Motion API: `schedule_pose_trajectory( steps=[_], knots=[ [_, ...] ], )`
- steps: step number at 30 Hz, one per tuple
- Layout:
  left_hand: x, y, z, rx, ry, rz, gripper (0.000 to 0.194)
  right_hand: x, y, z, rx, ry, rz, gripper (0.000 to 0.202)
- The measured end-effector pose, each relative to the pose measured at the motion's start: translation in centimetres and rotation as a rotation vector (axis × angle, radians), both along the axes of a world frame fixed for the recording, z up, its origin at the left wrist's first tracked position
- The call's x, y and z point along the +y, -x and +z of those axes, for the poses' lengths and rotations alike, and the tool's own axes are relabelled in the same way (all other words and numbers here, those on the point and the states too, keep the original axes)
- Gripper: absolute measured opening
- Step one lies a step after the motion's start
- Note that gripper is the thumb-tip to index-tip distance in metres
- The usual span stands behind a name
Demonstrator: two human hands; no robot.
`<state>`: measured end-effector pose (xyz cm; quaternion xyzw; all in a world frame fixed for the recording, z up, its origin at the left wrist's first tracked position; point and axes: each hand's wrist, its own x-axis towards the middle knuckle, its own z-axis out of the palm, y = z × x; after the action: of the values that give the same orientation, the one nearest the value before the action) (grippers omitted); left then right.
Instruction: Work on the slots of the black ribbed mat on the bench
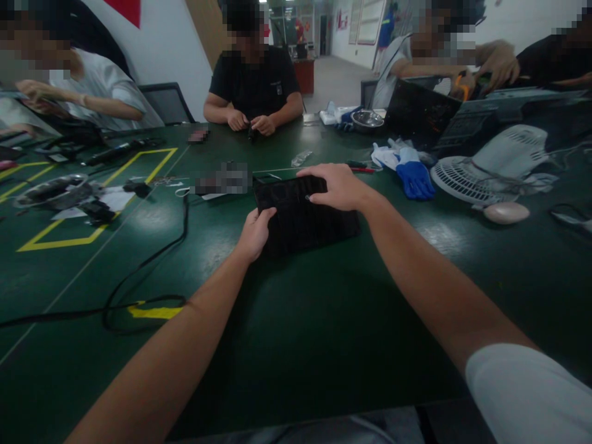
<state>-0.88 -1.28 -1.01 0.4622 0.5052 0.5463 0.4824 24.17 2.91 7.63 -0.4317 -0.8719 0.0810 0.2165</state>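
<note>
A flat, dark, rectangular black panel [309, 222] is in front of me over the green table; its exact kind I cannot make out. My left hand [256, 234] grips its left edge, thumb on top and the other fingers mostly hidden. Across the far edge lies my right hand [337, 188], its fingers bent over the rim and its thumb on the upper face beside a small shiny spot. A thin screwdriver-like rod with a red handle [362, 169] lies just behind the panel.
Blue-and-white gloves [414, 176], a white fan [490, 163] and a metal bowl [367, 119] stand to the right. A black cable [152, 254] curls across the left of the table [314, 345]. Several people sit around it, one opposite handling a small dark part [251, 131].
</note>
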Motion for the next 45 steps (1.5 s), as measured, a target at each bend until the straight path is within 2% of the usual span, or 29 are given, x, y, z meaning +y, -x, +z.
schedule_pose_trajectory(
  steps=[6, 27, 34, 45],
  knots=[
    [-0.1, -0.1, 0.2, 0.011, 0.005, 0.002, 0.035, -0.1, 0.2, -0.1, -0.008, -0.011, -0.017, 0.065],
    [-0.2, -0.3, 0.3, 0.020, -0.006, -0.005, 0.034, -0.2, 1.2, -0.8, 0.017, -0.061, -0.093, 0.050],
    [-0.2, -0.2, 0.4, 0.020, -0.008, -0.007, 0.035, -0.1, 0.9, -0.6, 0.035, -0.030, -0.063, 0.046],
    [-0.2, -0.2, 0.3, 0.011, 0.000, -0.007, 0.038, 0.2, 0.4, -0.5, 0.040, -0.028, -0.039, 0.052]
  ],
)
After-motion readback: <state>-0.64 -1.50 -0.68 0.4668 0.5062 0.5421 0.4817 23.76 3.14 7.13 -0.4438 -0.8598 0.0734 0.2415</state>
